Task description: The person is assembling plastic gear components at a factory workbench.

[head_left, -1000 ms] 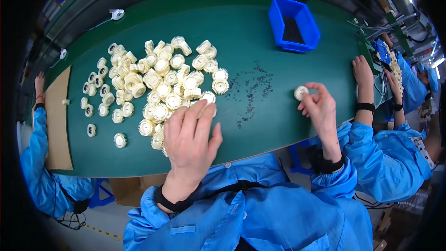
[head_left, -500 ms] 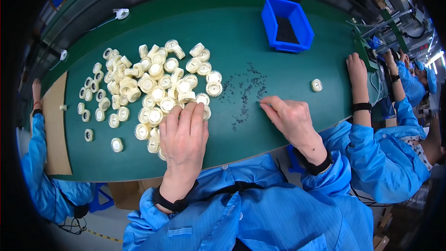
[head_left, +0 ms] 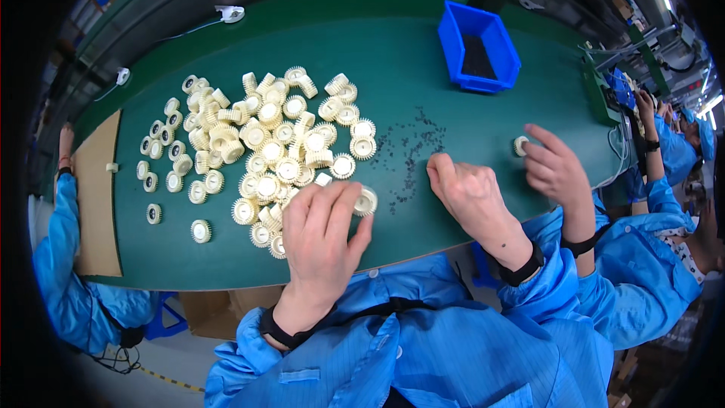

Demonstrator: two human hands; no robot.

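At the near edge of a heap of cream-white toothed gear wheels (head_left: 269, 112), my left hand (head_left: 321, 230) holds one gear wheel (head_left: 367, 202) between thumb and index finger. To the right, my right hand (head_left: 474, 200) is closed, with thumb and index fingertips pinched together. Whatever may be between those fingertips is too small to make out. Just left of the right hand lies a loose scatter of tiny dark pieces (head_left: 411, 153) on the green tabletop (head_left: 362, 49).
A blue bin (head_left: 489, 85) with dark contents stands at the far right. A co-worker's hand (head_left: 557, 166) reaches beside a lone gear wheel (head_left: 520, 146). Brown cardboard (head_left: 98, 204) lies at the left end, near another person's arm. White clips (head_left: 230, 13) line the back.
My left hand has come off the pile with a gear wheel between thumb and index finger. The co-worker's hand has moved in toward the lone gear wheel. My right hand stays pinched.
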